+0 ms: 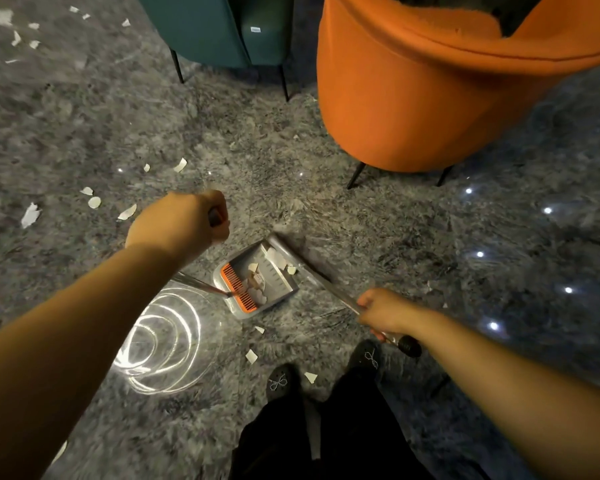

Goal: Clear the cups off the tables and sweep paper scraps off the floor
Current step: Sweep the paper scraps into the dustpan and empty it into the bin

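Head view. Left hand (184, 220) curled tight round the top of a metal handle (198, 282); that handle runs down to the dustpan (257, 277), which sits flat on the grey floor (274, 168) at centre. Likely held upright so the pan mouth stays put. Several scraps (257, 289) already lie in the pan, by its orange comb (238, 289).

Right hand (381, 311) wraps a second metal shaft, the broom (329, 289), black end cap sticking out behind the fist. Shaft slants up-left to the pan's far right edge. The broom head is blurred, so I cannot tell whether it touches the pan lip.

Loose scraps remain: three near, between pan and shoes (281, 381); a cluster left of the left hand; more far left at the top. No cups or tables in sight.

Room: orange chair (430, 98) stands far right, its thin legs just beyond the pan; teal chair (222, 29) far centre. Open floor lies left and near. Judgement: sweeping is partway. The near scraps sit behind the pan's closed back, so the pan would need turning or shifting. Strokes rightward risk catching the orange chair's legs.
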Tool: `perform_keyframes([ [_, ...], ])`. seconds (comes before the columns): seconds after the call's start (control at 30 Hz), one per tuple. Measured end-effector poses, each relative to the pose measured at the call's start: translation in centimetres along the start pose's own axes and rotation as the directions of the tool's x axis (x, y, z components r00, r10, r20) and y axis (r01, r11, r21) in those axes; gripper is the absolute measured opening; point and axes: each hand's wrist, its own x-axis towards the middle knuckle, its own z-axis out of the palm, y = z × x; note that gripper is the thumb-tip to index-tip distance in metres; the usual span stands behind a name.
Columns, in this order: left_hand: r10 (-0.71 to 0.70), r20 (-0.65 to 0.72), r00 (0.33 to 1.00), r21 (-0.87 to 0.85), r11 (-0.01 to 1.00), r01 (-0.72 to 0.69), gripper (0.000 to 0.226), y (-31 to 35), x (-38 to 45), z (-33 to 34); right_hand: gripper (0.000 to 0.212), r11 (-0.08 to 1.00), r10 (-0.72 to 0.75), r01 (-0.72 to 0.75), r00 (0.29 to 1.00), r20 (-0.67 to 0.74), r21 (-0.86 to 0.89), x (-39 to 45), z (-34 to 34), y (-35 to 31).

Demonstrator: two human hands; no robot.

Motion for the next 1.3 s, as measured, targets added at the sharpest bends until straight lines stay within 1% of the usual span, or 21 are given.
perform_keyframes([
  [0.07, 0.011, -0.018, 1.0, 0.001, 1.0, -0.011, 0.012, -0.3, -0.2, 0.0, 0.027, 0.999, -0.007, 0.006, 0.999, 0.032, 0.045, -0.9, 1.0, -0.5],
  [0.13, 0.01, -0.026, 1.0, -0.009, 1.0, -0.01, 0.012, -0.3, -0.3, -0.1, 0.029, 0.994, -0.017, 0.011, 0.998, 0.054, 0.111, -1.7, 1.8, -0.9],
  [0.27, 0.023, -0.038, 0.999, -0.049, 0.998, -0.024, 0.013, -1.0, -1.3, 0.0, 0.018, 0.975, -0.037, 0.022, 0.997, 0.064, 0.222, -3.4, 2.8, -1.5],
  [0.3, 0.027, -0.043, 0.999, -0.053, 0.998, -0.029, 0.013, -1.3, -1.7, -0.1, 0.016, 0.97, -0.04, 0.025, 0.997, 0.06, 0.241, -3.8, 3.1, -1.5],
  [0.4, 0.02, -0.037, 0.999, -0.076, 0.997, -0.022, 0.011, -2.4, -2.7, -0.6, 0.018, 0.959, -0.037, 0.028, 0.999, 0.028, 0.28, -4.8, 4.0, -1.7],
  [0.47, 0.015, -0.022, 1.0, -0.091, 0.996, -0.017, 0.011, -3.0, -3.5, -0.9, 0.015, 0.954, -0.018, 0.013, 1.0, 0.014, 0.298, -5.4, 4.5, -1.9],
  [0.53, 0.001, -0.014, 1.0, -0.101, 0.995, -0.002, 0.011, -3.5, -4.4, -1.1, 0.025, 0.951, 0.003, -0.001, 1.0, -0.007, 0.309, -5.8, 4.7, -2.0],
  [0.6, -0.012, -0.02, 1.0, -0.106, 0.994, 0.01, 0.012, -4.1, -5.1, -1.2, 0.033, 0.935, 0.021, -0.006, 0.999, -0.037, 0.354, -6.2, 4.9, -2.0],
  [0.73, -0.028, -0.041, 0.999, -0.11, 0.994, 0.023, 0.013, -5.2, -5.9, -1.6, 0.033, 0.915, 0.031, 0.004, 0.996, -0.08, 0.402, -6.8, 4.9, -1.9],
  [0.83, -0.038, -0.026, 0.999, -0.117, 0.993, 0.034, 0.013, -5.3, -6.1, -1.5, 0.034, 0.921, 0.045, -0.002, 0.994, -0.1, 0.39, -6.3, 4.5, -1.8],
  [1.0, -0.065, -0.019, 0.998, -0.101, 0.993, 0.063, 0.007, -4.8, -5.5, -0.5, 0.043, 0.947, 0.039, 0.004, 0.991, -0.126, 0.322, -3.6, 3.1, -2.2],
  [1.17, -0.079, -0.038, 0.996, -0.075, 0.994, 0.076, 0.009, -3.9, -4.4, -0.1, 0.047, 0.98, 0.032, -0.014, 0.996, -0.089, 0.198, -0.3, 3.2, -2.9],
  [1.23, -0.076, -0.044, 0.996, -0.071, 0.995, 0.073, 0.009, -3.4, -4.4, 0.0, 0.047, 0.98, 0.011, 0.003, 0.998, -0.068, 0.201, 0.3, 3.7, -3.4],
  [1.3, -0.071, -0.055, 0.996, -0.059, 0.996, 0.068, 0.008, -2.7, -4.8, 0.4, 0.046, 0.979, -0.01, 0.013, 1.0, -0.018, 0.203, 0.5, 4.1, -3.6],
])
